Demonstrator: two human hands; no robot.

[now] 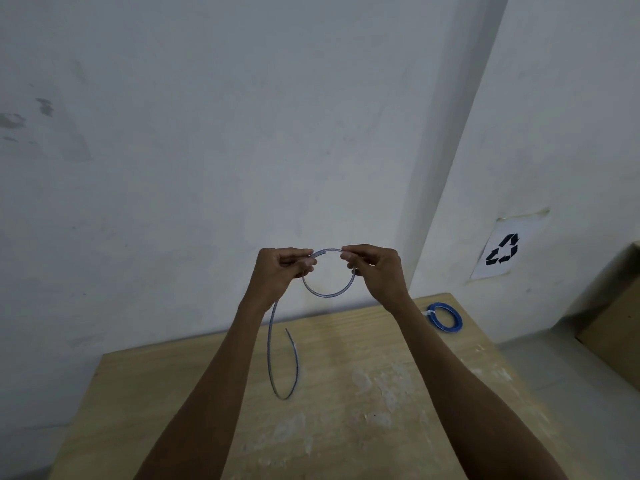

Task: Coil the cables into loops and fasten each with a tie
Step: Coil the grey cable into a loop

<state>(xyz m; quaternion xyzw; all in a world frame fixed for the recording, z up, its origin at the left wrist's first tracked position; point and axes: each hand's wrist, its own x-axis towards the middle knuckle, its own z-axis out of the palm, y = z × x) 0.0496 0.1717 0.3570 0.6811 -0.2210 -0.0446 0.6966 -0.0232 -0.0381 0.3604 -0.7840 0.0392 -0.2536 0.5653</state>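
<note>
Background: a pale, scuffed wall fills the upper part of the frame, and a corner edge runs down it right of centre.
Surface: a bare wooden worktop with whitish smears takes up the lower middle, its far edge against the wall.
Cable: a thin grey-blue cable is held up in the air at the centre of the frame, over the far edge of the worktop. It is bent into one round loop between the two hands.
Left hand: the left hand pinches the cable at the loop's upper left, thumb and curled fingers closed on it.
Right hand: the right hand pinches the loop's upper right, fingers curled round it.
Loose length: below the left hand the rest of the cable hangs down, bends round at lower left of centre and rises to a free end. Whether the bend touches the worktop cannot be told.
Finished coil: a blue coiled cable lies flat near the worktop's far right corner, well apart from the hands.
Tie: a white tie wraps the coil's left side.
Sign: a paper sheet with a black recycling symbol is stuck to the wall at right.
Box: a brown cardboard box sits at the right edge, cut off by the frame.
</note>
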